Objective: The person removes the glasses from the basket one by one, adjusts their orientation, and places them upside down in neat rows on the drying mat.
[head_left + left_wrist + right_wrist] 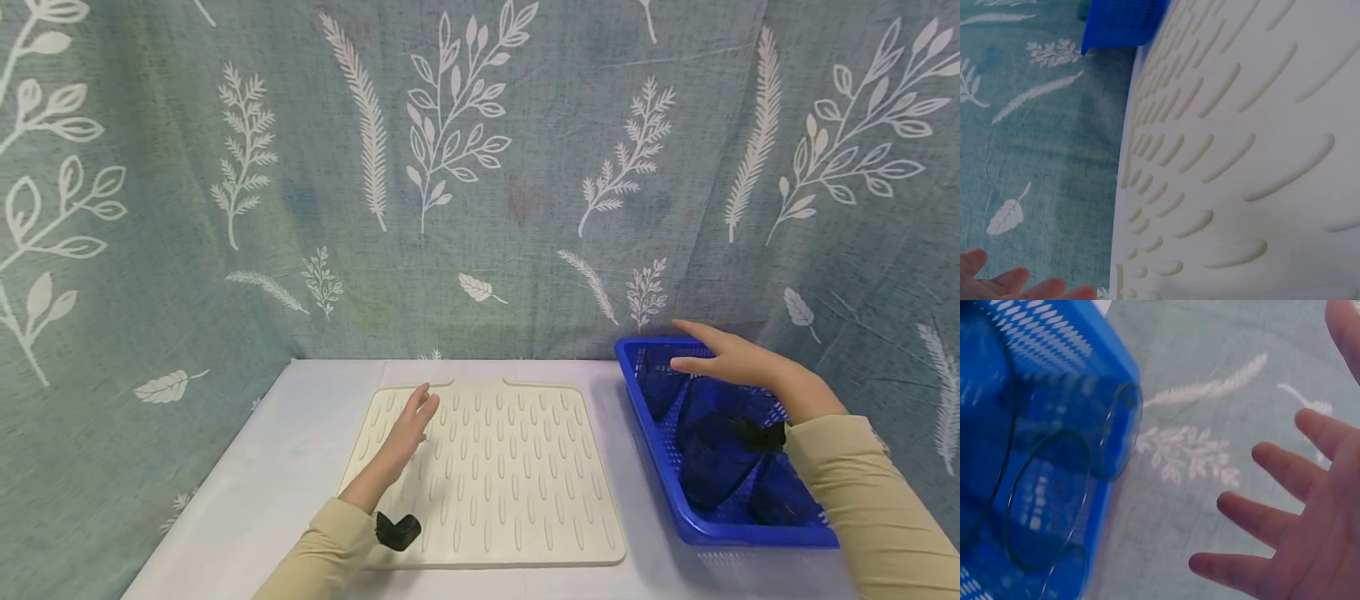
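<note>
My right hand [738, 358] hovers above the blue plastic basket [662, 477] with its fingers spread and nothing in its grasp. Several clear drinking glasses [716, 462] stand inside that basket. In the right wrist view, round glass rims [1088, 487] show beside the basket wall, apart from the spread fingers [1266, 525]. Over the left part of a cream ridged drying mat [517, 467] is my left hand [405, 429], its fingers extended and holding nothing. Only the fingertips [1047, 289] of the left hand appear in the left wrist view.
The mat and basket lie side by side on a white-covered table [277, 475]. A green-grey curtain [517, 208] with white leaf prints hangs behind the table and down both sides. Dark wrist straps [397, 531] are on both arms.
</note>
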`<state>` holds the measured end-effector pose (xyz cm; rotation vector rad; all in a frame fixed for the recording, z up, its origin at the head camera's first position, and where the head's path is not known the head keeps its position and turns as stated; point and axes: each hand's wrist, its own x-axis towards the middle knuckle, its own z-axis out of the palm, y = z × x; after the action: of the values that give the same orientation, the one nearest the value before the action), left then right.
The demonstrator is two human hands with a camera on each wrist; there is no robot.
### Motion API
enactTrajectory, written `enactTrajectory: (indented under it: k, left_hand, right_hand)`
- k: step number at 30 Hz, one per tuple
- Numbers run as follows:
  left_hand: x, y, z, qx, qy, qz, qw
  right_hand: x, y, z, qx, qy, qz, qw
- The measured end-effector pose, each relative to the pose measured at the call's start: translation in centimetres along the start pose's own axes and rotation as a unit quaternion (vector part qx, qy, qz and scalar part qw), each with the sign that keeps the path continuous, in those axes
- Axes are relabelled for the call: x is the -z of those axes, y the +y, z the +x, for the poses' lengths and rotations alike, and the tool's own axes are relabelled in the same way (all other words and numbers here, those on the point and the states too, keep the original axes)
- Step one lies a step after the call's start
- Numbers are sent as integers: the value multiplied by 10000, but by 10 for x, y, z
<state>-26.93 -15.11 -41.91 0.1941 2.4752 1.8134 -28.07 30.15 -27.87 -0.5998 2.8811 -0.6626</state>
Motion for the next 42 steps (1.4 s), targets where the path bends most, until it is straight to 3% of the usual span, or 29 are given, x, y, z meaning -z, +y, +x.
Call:
enactTrajectory:
  k: [13,22,29,42]
  left_hand:
    - [-1,-4,-4,254,11,-446,9987]
    - [2,-7,-6,146,-286,-740,9967]
    - [4,-9,-6,299,-372,-1289,9905]
    - [4,-8,-8,410,-366,-1858,9811]
  right_hand:
    - [7,31,-26,-144,256,153,9995]
    - [9,52,-45,-468,230,81,9986]
    - [6,67,-59,-407,237,234,9986]
    - [-7,95,-85,-432,276,480,9975]
